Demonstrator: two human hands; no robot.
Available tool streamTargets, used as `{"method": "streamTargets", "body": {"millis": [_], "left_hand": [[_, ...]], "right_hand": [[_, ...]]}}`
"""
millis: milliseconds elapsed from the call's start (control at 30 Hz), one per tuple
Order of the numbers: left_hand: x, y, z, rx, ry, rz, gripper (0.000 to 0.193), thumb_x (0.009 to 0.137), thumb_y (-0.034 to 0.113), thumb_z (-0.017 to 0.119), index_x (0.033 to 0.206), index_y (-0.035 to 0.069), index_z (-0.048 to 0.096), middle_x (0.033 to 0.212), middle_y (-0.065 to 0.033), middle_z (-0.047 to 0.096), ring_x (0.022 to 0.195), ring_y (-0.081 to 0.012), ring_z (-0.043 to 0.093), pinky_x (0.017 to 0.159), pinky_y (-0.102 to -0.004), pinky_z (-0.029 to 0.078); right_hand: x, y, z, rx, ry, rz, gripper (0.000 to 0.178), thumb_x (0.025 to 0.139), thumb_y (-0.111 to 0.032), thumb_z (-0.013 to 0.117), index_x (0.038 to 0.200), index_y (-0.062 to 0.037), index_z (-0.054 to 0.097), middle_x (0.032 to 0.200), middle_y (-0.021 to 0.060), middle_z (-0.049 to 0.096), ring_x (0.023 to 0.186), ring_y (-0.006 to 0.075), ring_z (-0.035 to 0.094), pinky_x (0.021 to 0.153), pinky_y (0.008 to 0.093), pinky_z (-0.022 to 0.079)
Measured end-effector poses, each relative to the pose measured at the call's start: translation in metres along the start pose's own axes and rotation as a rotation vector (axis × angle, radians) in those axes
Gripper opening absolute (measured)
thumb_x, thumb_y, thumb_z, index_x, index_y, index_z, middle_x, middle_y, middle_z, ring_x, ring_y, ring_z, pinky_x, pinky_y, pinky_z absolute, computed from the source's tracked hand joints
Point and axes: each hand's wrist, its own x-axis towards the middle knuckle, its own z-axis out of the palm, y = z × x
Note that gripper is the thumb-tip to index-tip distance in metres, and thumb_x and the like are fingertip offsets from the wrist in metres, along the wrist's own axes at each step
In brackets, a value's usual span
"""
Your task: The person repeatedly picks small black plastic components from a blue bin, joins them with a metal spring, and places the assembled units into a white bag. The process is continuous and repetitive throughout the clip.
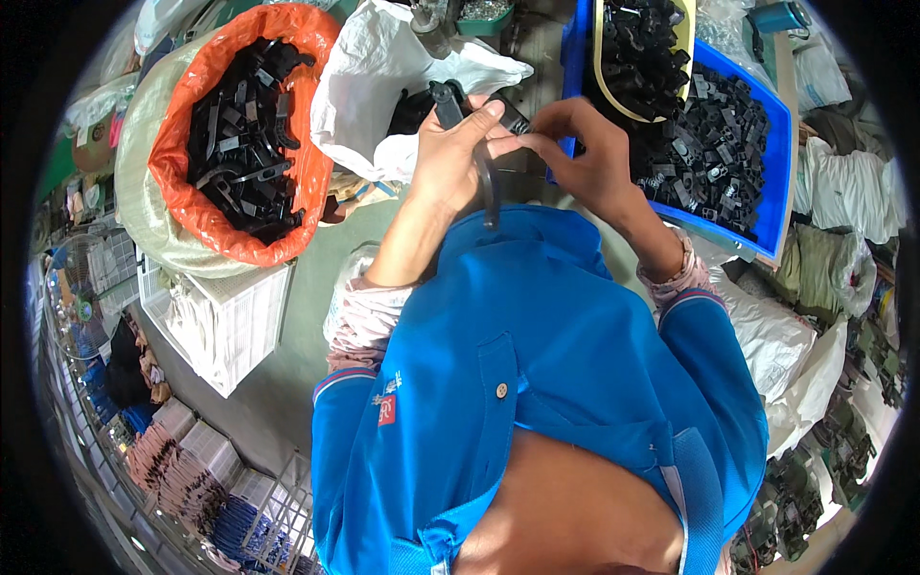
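My left hand (pixel 452 161) is closed round a long, curved black plastic part (pixel 493 196). One end of the part sticks up past my thumb, and its curved tail hangs below the palm. Close by on the right, my right hand (pixel 592 163) has its thumb and forefinger pinched together at the left fingertips. What lies in that pinch, if anything, is too small to make out. Just beyond both hands, a white bag (pixel 359 86) stands open with black parts inside, partly hidden by my left hand.
At left, a sack with an orange liner (pixel 171 182) holds black parts above a white crate (pixel 235 326). On the right stand a blue bin (pixel 781 163) of small black pieces and a yellow tub (pixel 686 86) of black parts. A green container (pixel 484 27) sits far ahead.
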Motion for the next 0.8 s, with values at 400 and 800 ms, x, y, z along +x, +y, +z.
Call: {"method": "streamTargets", "body": {"millis": [400, 800], "left_hand": [[0.002, 0.001, -0.008, 0.189, -0.162, -0.127, 0.022, 0.087, 0.004, 0.071, 0.106, -0.003, 0.061, 0.092, -0.0152, 0.068, 0.080, -0.0254, 0.070, 0.073, -0.0394, 0.062], [0.008, 0.005, -0.018, 0.640, -0.079, 0.167, 0.015, 0.086, -0.004, 0.068, 0.100, -0.005, 0.064, 0.091, -0.0098, 0.070, 0.081, -0.0159, 0.070, 0.077, -0.0285, 0.057]], "right_hand": [[-0.001, 0.029, 0.014, -0.025, 0.034, 0.131, 0.058, 0.073, -0.002, 0.078, 0.127, -0.0044, 0.058, 0.115, 0.0069, 0.046, 0.084, 0.0114, 0.055, 0.063, 0.0204, 0.047], [-0.003, 0.041, 0.009, 0.626, -0.053, 0.536, 0.036, 0.091, -0.010, 0.067, 0.123, 0.0016, 0.054, 0.098, 0.0119, 0.066, 0.087, 0.0150, 0.065, 0.080, 0.0290, 0.056]]}}
